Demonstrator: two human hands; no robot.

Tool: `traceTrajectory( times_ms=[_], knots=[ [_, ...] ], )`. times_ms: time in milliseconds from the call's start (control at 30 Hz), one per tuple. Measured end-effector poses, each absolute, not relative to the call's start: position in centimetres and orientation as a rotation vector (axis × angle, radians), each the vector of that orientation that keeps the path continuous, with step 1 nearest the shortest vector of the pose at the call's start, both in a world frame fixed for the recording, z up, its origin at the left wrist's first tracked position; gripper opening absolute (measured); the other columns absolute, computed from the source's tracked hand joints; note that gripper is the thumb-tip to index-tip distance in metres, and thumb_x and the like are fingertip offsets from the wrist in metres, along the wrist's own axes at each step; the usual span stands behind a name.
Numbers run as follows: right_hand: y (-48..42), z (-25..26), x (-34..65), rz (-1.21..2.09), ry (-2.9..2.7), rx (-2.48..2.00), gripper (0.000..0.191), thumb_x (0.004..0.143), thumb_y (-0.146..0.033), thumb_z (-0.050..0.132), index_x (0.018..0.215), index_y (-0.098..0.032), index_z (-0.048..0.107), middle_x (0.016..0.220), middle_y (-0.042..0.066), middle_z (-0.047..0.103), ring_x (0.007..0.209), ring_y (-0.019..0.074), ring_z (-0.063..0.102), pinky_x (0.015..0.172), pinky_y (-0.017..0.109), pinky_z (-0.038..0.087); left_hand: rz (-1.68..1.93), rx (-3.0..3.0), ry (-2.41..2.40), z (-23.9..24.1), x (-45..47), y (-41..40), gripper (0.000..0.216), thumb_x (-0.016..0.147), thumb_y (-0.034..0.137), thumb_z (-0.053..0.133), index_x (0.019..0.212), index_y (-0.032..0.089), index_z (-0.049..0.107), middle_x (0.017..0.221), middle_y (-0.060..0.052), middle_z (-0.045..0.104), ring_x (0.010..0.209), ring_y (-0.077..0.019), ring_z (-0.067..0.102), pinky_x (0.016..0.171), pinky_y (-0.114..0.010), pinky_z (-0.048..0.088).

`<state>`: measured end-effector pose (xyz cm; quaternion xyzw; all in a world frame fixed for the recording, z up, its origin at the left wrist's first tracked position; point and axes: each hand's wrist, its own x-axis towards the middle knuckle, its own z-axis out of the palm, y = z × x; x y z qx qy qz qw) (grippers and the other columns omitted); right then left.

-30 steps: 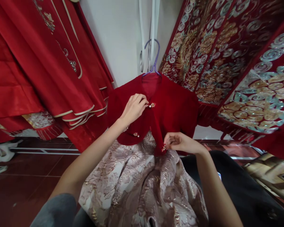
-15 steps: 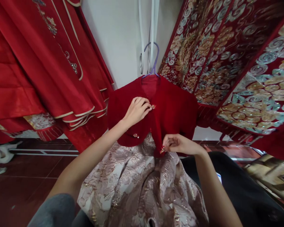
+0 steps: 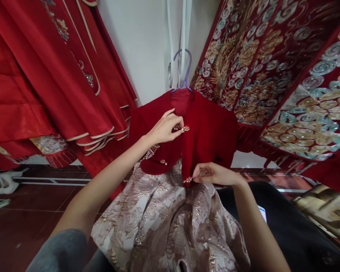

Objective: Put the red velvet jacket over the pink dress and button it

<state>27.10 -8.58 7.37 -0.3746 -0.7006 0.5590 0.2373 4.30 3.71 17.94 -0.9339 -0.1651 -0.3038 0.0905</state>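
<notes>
A short red velvet jacket [image 3: 209, 128] hangs on a purple hanger [image 3: 188, 70] over a shiny pinkish-silver brocade skirt or dress [image 3: 155, 200]. My left hand [image 3: 167, 127] lies across the jacket's upper front, thumb and index finger pinched at a beaded clasp [image 3: 186, 129]. Lower down, my right hand [image 3: 212, 173] has its fingertips closed on the front edge by a second beaded clasp [image 3: 188, 180]. Another beaded piece [image 3: 163, 162] sits on the opposite front panel. Beaded trim [image 3: 151, 151] shows below my left wrist. The fronts part slightly below the upper clasp.
Red garments with pale piping [image 3: 102, 109] hang at left, and a heavily embroidered red garment [image 3: 252, 75] hangs at right. White straps [image 3: 183, 37] run down above the hanger. White shoes [image 3: 7, 183] stand by a low rack at left. Black material [image 3: 283, 223] lies at lower right.
My left fingers have shifted, and more of the upper clasp shows. The lower clasp has moved slightly left and lies more level. Beaded trim has come into view below my left wrist.
</notes>
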Motion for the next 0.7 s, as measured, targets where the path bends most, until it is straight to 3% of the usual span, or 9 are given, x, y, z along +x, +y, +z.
traceTrajectory(
  times_ms=[133,300,500,700],
  knots=[
    [-8.5,7.3,27.1,1.461,-1.917,-1.071,0.03,0.08,-0.042,0.07,0.092,-0.016,0.061,0.092,0.006,0.069,0.087,0.0154,0.065,0.085,0.034,0.049,-0.878,-2.697,-0.473,18.0,4.3,3.5,0.015,0.093,0.026,0.046,0.087,0.019,0.058,0.071,0.002,0.057,0.077,-0.0151,0.058,0.115,-0.05,0.029],
    [-8.3,6.9,27.4,1.401,-1.901,-1.101,0.029,0.082,-0.04,0.067,0.097,-0.016,0.061,0.094,0.007,0.069,0.09,0.0161,0.065,0.086,0.035,0.05,-0.811,-2.635,-0.544,17.6,4.7,3.0,0.019,0.098,0.027,0.037,0.093,0.017,0.054,0.083,-0.002,0.063,0.082,-0.0161,0.06,0.112,-0.046,0.033],
    [-8.9,7.2,27.5,1.359,-1.929,-1.152,0.026,0.084,-0.036,0.064,0.101,-0.017,0.061,0.095,0.007,0.07,0.093,0.0169,0.065,0.089,0.036,0.05,-0.813,-2.65,-0.719,17.3,4.5,2.1,0.022,0.101,0.031,0.033,0.101,0.016,0.049,0.094,-0.008,0.065,0.083,-0.0184,0.062,0.084,-0.034,0.046],
    [-9.8,7.9,27.2,1.294,-1.964,-1.14,0.027,0.084,-0.039,0.063,0.101,-0.018,0.061,0.096,0.006,0.069,0.094,0.0174,0.065,0.09,0.038,0.05,-0.877,-2.704,-0.646,17.8,4.5,0.6,0.021,0.101,0.03,0.034,0.101,0.016,0.049,0.096,-0.007,0.064,0.084,-0.0168,0.061,0.081,-0.032,0.046]
  ],
)
